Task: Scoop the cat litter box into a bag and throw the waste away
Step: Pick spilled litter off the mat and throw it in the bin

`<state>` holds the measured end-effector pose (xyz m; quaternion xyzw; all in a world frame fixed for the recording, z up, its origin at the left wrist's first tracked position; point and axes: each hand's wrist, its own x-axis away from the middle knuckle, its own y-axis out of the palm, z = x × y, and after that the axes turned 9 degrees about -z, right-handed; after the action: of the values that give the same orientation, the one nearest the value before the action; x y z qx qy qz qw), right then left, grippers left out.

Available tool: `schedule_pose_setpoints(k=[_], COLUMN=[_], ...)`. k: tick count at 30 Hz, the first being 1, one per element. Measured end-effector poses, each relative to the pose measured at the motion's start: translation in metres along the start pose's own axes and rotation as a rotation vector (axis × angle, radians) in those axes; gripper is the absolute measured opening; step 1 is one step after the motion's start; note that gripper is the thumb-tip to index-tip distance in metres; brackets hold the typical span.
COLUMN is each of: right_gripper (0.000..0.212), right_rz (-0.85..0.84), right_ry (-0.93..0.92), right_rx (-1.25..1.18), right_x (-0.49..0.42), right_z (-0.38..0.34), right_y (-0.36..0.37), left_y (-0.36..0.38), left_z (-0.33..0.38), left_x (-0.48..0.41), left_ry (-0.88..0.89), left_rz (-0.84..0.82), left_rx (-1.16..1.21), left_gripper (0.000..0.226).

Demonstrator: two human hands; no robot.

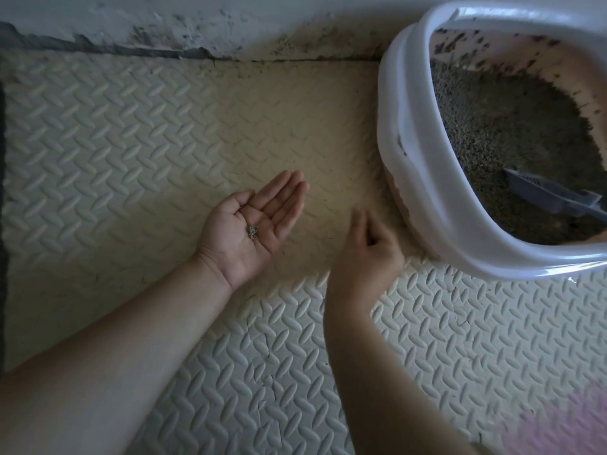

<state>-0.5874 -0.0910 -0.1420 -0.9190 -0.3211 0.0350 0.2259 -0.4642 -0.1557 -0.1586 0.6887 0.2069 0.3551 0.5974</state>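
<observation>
Foam mat (115, 142) spreads left, with the wall (197, 14) at its far edge. Left hand (254, 224) is palm up, fingers straight and together, a few litter granules (252, 232) loose in the palm. It should stay level and cupped. Right hand (368, 247) is just beside it, fingers bent toward the mat and blurred; cannot tell if it pinches a grain. Probably gathering strays. Litter box (404, 178) sits far right, scoop (555, 195) lying inside. Its rim crowds the right hand, so room to move is leftward.
</observation>
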Motion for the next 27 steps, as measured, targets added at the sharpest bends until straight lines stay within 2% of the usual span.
schedule_pose_setpoints(k=[3, 5, 15, 19, 23, 27], right_gripper=[0.018, 0.018, 0.021, 0.021, 0.007, 0.01], right_rz=[-0.205, -0.257, -0.268, -0.264, -0.186, -0.01], right_ry=[-0.335, -0.413, -0.286, -0.274, -0.139, 0.015], right_rx=[0.156, 0.218, 0.172, 0.151, 0.017, -0.065], right_x=[0.053, 0.069, 0.065, 0.066, 0.063, 0.042], right_z=[-0.02, -0.019, -0.018, -0.02, -0.02, -0.009], right_y=[-0.001, 0.002, 0.0, -0.001, -0.005, -0.018], left_y=[0.014, 0.021, 0.032, 0.033, 0.029, 0.02], left_z=[-0.015, -0.024, -0.041, -0.041, -0.036, -0.03], left_x=[-0.004, -0.006, -0.004, -0.003, -0.004, -0.003], left_ry=[0.004, -0.018, -0.124, -0.121, -0.109, -0.134], left_rz=[0.06, 0.079, -0.013, 0.019, 0.058, 0.013], left_rx=[-0.066, -0.094, -0.087, -0.103, -0.084, -0.006], left_gripper=[0.051, 0.053, 0.054, 0.053, 0.053, 0.054])
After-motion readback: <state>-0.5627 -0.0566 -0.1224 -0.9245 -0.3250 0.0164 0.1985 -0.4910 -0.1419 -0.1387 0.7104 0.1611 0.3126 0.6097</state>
